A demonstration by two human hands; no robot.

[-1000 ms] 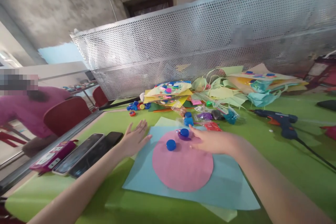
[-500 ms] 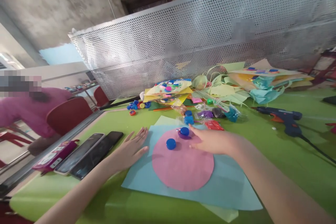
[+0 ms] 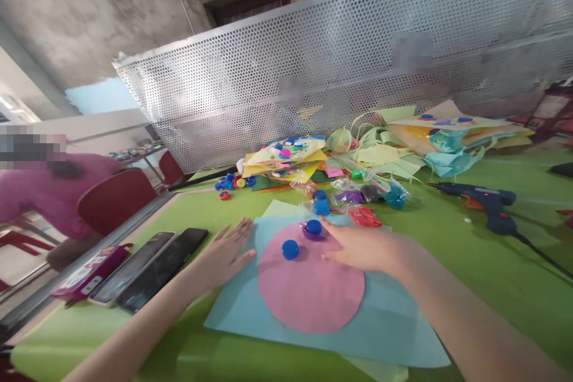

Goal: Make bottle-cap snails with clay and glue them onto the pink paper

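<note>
A pink paper circle point(image 3: 308, 286) lies on a light blue sheet point(image 3: 394, 322) on the green table point(image 3: 456, 262). Two blue bottle caps sit on the circle: one point(image 3: 290, 249) near its upper left, another point(image 3: 313, 227) at its top edge on a purple cap. My left hand point(image 3: 226, 253) lies flat with fingers spread on the blue sheet's left edge, holding nothing. My right hand point(image 3: 358, 245) rests on the circle's upper right edge, fingers stretched toward the caps, with nothing in it.
Two phones point(image 3: 152, 265) and a pink box point(image 3: 85, 274) lie at the left. A blue glue gun point(image 3: 486, 206) lies at the right. Paper scraps, caps and small bags point(image 3: 358, 191) pile up at the back before a perforated metal screen point(image 3: 358, 71). A person in pink point(image 3: 40, 191) sits at far left.
Almost nothing has moved. Both hands stay flat on the paper; the view has shifted slightly.
</note>
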